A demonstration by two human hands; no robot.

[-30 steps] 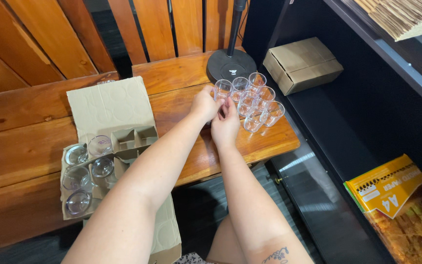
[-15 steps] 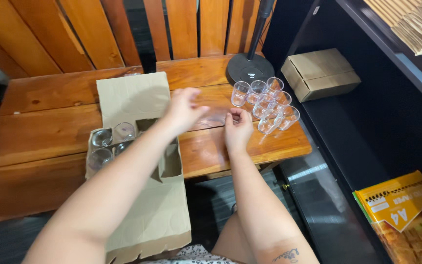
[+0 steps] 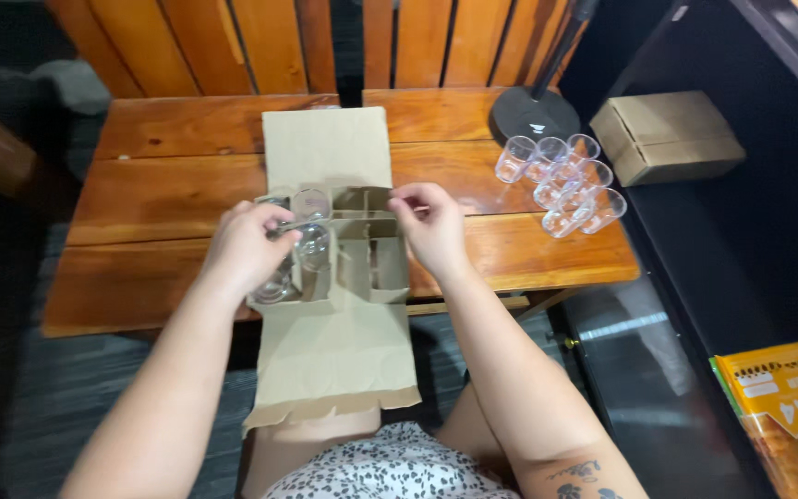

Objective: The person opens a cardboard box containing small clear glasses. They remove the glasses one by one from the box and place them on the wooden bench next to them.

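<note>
Glass (image 3: pixel 311 242) of clear, small tumbler shape sits in a cell of the divided cardboard box (image 3: pixel 362 254), which lies open on the wooden table (image 3: pixel 168 194) near its front edge. The left hand (image 3: pixel 244 245) curls over that glass, its grip pinching it at the rim with thumb and fingers. More clear glasses show in the neighbouring cells on the left side of the box, one behind (image 3: pixel 310 202) and one lower, partly hidden under the hand. The right hand (image 3: pixel 431 226) rests on the right rear corner of the box, fingers bent and pressed onto the cardboard divider; it holds no glass. One long flap of the box (image 3: pixel 325 148) lies flat toward the back of the table, and the other flap (image 3: pixel 334 356) hangs over the front edge above the person's lap. Well apart to the right, a cluster of empty glasses (image 3: pixel 565 180) stands on the table. Just behind them is the round black base of a stand (image 3: pixel 536 115). Off the table, a closed brown carton (image 3: pixel 667 137) rests on a dark shelf.
</note>
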